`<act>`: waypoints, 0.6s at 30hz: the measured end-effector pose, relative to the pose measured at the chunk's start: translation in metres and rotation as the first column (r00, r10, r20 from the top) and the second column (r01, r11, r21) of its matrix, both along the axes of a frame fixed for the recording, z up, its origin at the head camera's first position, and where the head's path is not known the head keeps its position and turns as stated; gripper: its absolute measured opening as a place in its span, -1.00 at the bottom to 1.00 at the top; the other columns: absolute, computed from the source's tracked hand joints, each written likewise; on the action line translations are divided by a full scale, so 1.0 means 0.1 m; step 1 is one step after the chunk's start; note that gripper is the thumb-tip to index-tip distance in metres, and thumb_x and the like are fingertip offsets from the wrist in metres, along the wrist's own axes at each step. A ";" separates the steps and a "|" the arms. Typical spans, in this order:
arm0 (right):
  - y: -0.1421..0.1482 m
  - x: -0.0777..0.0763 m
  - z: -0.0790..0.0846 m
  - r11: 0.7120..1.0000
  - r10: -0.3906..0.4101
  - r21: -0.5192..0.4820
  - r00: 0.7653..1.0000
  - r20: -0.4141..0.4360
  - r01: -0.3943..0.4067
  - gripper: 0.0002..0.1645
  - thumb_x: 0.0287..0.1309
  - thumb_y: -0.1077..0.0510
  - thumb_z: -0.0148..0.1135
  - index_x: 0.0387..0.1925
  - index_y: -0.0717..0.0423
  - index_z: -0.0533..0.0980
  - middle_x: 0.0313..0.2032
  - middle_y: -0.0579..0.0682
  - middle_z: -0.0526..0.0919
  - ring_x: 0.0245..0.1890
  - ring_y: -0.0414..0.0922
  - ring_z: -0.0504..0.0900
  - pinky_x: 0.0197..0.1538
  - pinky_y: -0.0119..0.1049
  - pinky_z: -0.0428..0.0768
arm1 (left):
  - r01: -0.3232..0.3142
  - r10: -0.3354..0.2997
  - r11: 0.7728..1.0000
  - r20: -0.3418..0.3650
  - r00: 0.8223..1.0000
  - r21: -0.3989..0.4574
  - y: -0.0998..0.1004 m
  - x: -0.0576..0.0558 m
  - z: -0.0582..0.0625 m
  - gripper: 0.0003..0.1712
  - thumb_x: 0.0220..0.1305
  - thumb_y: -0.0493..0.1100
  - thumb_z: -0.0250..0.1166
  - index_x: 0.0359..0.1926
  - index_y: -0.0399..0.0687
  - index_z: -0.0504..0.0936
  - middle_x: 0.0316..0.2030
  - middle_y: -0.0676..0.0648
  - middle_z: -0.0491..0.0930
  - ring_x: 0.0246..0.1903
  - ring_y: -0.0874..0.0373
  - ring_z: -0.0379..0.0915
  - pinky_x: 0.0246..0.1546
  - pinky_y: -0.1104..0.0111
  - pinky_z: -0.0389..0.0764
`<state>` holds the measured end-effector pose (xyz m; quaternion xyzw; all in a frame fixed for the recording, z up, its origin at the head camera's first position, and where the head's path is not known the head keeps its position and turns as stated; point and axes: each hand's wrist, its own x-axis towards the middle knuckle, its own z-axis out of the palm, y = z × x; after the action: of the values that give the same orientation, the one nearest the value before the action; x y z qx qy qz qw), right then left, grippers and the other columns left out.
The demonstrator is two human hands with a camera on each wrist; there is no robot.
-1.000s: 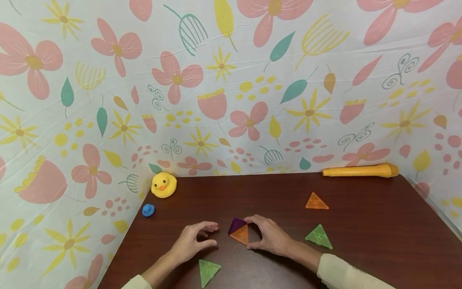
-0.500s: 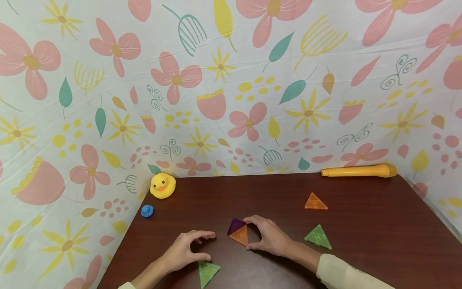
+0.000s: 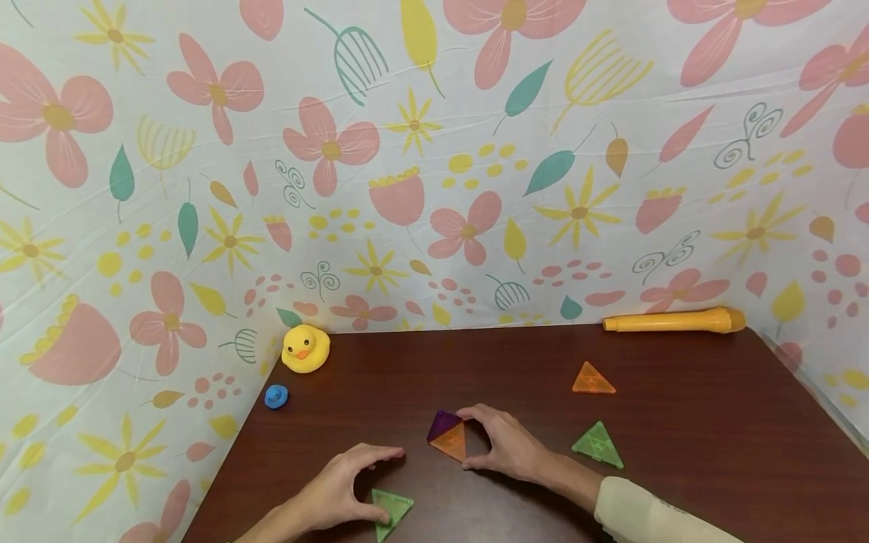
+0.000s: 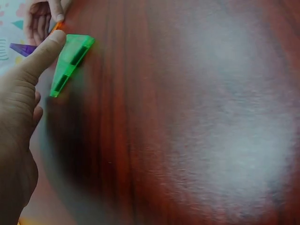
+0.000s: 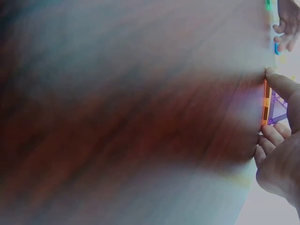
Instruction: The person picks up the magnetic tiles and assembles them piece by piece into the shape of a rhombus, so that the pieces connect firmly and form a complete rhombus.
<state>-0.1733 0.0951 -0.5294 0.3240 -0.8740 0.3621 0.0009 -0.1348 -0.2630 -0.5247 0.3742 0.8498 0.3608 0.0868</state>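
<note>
My right hand (image 3: 512,446) pinches an orange triangular magnetic tile (image 3: 453,443) at the table's middle, thumb on its near corner and fingertips at its far corner. Along that tile's upper left side lies a purple triangular magnetic tile (image 3: 443,424), edge to edge with it. My left hand (image 3: 336,489) is low at the front, fingers extended and spread from the thumb. Its thumb tip overlaps a green triangular magnetic tile (image 3: 399,505) on the table. In the left wrist view the thumb reaches the upper corner of this green tile (image 4: 72,55).
To the right lie another orange triangular tile (image 3: 593,379) and another green one (image 3: 599,445). A yellow toy microphone (image 3: 672,322) rests along the back edge. At the left edge sit a yellow rubber duck (image 3: 305,351) and a small blue duck (image 3: 275,397).
My left hand has moved down and left from near the orange and purple tiles, and its thumb now overlaps the green tile. The right hand has stayed in place on the orange tile.
</note>
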 end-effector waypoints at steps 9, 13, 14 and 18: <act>-0.01 0.00 -0.01 1.000 -0.005 0.003 1.000 0.003 0.005 -0.12 0.02 0.03 0.74 0.32 0.19 0.52 0.19 0.06 0.65 0.19 0.01 0.66 0.20 0.04 0.65 | 0.067 -0.069 0.997 -0.043 0.997 -0.044 -0.06 0.07 0.03 -0.14 0.21 0.17 0.60 0.48 0.13 0.53 0.31 0.12 0.61 0.24 0.18 0.54 0.19 0.22 0.62; 0.00 0.00 -0.02 1.000 -0.001 -0.002 1.000 -0.005 0.001 -0.12 0.03 0.02 0.73 0.32 0.21 0.51 0.19 0.08 0.65 0.19 0.02 0.66 0.19 0.04 0.66 | 0.100 -0.103 0.994 -0.054 0.993 -0.044 -0.08 0.08 0.04 -0.15 0.20 0.16 0.61 0.46 0.11 0.55 0.29 0.11 0.63 0.23 0.19 0.54 0.19 0.22 0.63; 0.00 0.00 -0.02 1.000 0.000 -0.005 1.000 -0.004 0.000 -0.12 0.03 0.03 0.73 0.32 0.21 0.51 0.19 0.08 0.65 0.19 0.03 0.66 0.19 0.04 0.66 | 0.110 -0.112 0.993 -0.052 0.992 -0.044 -0.08 0.08 0.04 -0.16 0.21 0.15 0.61 0.46 0.11 0.55 0.28 0.11 0.63 0.23 0.20 0.53 0.19 0.23 0.63; 0.00 0.00 -0.02 1.000 0.001 -0.005 1.000 -0.001 -0.001 -0.12 0.03 0.03 0.73 0.32 0.21 0.51 0.19 0.09 0.65 0.19 0.03 0.66 0.18 0.05 0.66 | 0.136 -0.138 0.990 -0.043 0.990 -0.039 -0.09 0.09 0.02 -0.18 0.24 0.15 0.59 0.46 0.11 0.55 0.26 0.11 0.62 0.22 0.21 0.51 0.17 0.25 0.63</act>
<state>-0.1734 0.0954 -0.5311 0.3245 -0.8730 0.3641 0.0018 -0.1259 -0.2719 -0.5223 0.4382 0.8302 0.3300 0.0986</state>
